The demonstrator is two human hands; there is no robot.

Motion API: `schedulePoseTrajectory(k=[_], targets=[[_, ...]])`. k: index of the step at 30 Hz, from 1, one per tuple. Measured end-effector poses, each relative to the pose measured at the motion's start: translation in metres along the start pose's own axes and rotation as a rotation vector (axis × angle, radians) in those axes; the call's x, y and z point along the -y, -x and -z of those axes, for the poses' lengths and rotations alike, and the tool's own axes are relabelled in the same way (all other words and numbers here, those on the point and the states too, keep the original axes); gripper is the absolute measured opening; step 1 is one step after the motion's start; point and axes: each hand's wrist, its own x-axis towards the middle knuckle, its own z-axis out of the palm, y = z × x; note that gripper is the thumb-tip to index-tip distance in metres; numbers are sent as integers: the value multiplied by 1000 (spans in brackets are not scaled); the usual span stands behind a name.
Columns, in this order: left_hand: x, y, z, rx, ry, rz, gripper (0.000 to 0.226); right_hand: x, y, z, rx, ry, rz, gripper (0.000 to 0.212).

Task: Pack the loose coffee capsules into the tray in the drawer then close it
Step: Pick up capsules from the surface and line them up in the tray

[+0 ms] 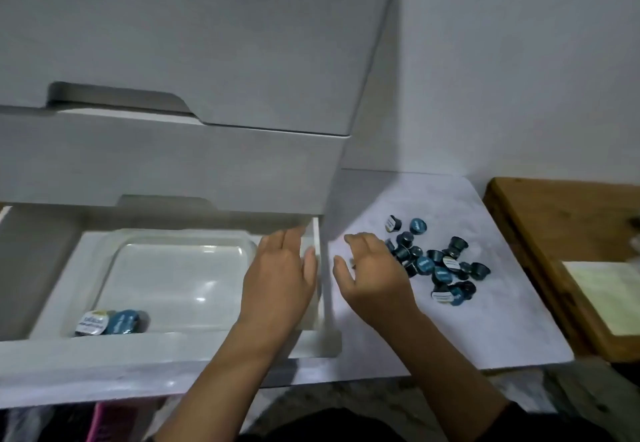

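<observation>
Head view looks down on an open bottom drawer (166, 348) of a white drawer unit (207, 61), with two closed drawers above it. One clear plastic tray (173, 268) sits inside the drawer, and two coffee capsules (109, 323) lie side by side at its near left corner; the rest of the tray floor is bare. To the right of the drawer, on the white surface (485, 320), lies a loose pile of capsules (433, 261), roughly twenty, too overlapped for an exact count.

Two hands are in view. The left hand (280, 275) hovers over the tray's right edge, fingers straight and holding nothing. The right hand (372, 275) reaches toward the pile's left edge, fingers spread loosely; whether they grip a capsule cannot be told. A wooden board (554, 234) borders the surface on the right.
</observation>
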Motion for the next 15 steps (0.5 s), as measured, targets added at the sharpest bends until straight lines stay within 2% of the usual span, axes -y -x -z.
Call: schedulePoseTrajectory(k=[6,10,15], targets=[[-76,16,-64,63,111,17,35,-94,38,15,44,92,113,11],[-92,17,-99,144,159,111,26,-132,54,6,243,-125,-116,24],[-83,9,-143,206,211,316,29,-157,56,-17,427,-235,-247,25]])
